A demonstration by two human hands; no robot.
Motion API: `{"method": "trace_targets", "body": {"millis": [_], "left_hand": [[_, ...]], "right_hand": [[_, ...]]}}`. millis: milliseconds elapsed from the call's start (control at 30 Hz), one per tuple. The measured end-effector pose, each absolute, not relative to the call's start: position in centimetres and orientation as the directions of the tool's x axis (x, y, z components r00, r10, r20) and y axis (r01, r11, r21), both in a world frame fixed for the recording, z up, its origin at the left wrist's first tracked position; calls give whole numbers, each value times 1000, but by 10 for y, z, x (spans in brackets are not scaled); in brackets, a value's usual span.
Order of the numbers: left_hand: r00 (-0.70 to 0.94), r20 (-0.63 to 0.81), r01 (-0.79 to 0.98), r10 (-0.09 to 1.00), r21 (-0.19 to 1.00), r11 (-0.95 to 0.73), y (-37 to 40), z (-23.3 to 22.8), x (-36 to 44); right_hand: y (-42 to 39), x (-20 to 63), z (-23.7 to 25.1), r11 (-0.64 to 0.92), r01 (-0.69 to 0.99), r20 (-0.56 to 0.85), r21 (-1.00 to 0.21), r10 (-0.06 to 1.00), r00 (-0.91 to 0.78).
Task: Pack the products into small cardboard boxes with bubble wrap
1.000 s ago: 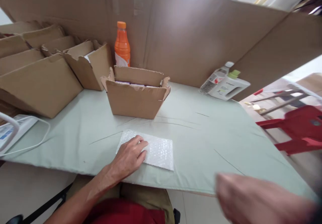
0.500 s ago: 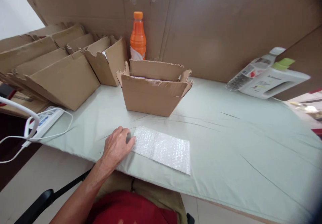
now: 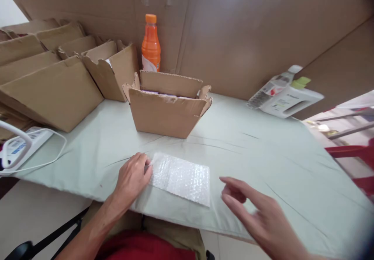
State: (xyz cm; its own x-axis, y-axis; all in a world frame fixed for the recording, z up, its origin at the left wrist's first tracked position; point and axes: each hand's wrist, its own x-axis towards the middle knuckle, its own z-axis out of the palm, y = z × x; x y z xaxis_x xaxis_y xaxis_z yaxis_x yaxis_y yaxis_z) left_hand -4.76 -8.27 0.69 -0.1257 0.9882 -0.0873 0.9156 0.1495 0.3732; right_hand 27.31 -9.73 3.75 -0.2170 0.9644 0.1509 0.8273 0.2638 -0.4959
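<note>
While the open box point(image 3: 166, 108) holds what may be white packets, both hands' fingers point(image 3: 233, 186) hang loose, gripping nothing.

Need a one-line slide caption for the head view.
Left hand pins bubble-wrap sheet on green tabletop; right hand reaches in.

Right hand point(image 3: 260, 217) back in view, fingers spread, near bubble-wrap sheet point(image 3: 181, 178); left hand point(image 3: 133, 178) slid to sheet's edge.
</note>
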Motion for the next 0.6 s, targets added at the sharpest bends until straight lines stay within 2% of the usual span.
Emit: {"method": "trace_targets", "body": {"millis": [100, 167, 267, 333, 400, 467, 533, 600], "left_hand": [[-133, -47, 860, 990, 491, 139, -89, -6, -46], [-104, 56, 822, 993, 568, 54, -94, -16, -44], [-40, 244, 734, 969, 666, -138, -103, -23, -44], [-26, 316, 666, 948, 713, -219, -107, -14, -47], [-42, 408, 632, 912, 718, -292, -105, 11, -52], [-103, 580, 667, 808, 643, -376, -94, 46, -61], [-186, 774, 748, 605, 511, -424, -71, 86, -71], [-241, 868, 781, 433, 439, -444, -37, 122, -82]], "right_hand": [[-89, 260, 13, 233, 898, 148, -374, 971, -190], [-88, 248, -7, 255, 896, 199, -362, 961, -193], [-88, 235, -13, 351, 811, 249, -468, 933, -260], [-87, 234, 7, 435, 708, 300, -556, 900, -317], [-82, 233, 44, 553, 604, 419, -575, 832, -363], [-70, 228, 91, 670, 545, 601, -503, 725, -337], [-47, 215, 136, 741, 537, 764, -403, 595, -248], [-11, 196, 170, 772, 536, 847, -340, 500, -182]]}}
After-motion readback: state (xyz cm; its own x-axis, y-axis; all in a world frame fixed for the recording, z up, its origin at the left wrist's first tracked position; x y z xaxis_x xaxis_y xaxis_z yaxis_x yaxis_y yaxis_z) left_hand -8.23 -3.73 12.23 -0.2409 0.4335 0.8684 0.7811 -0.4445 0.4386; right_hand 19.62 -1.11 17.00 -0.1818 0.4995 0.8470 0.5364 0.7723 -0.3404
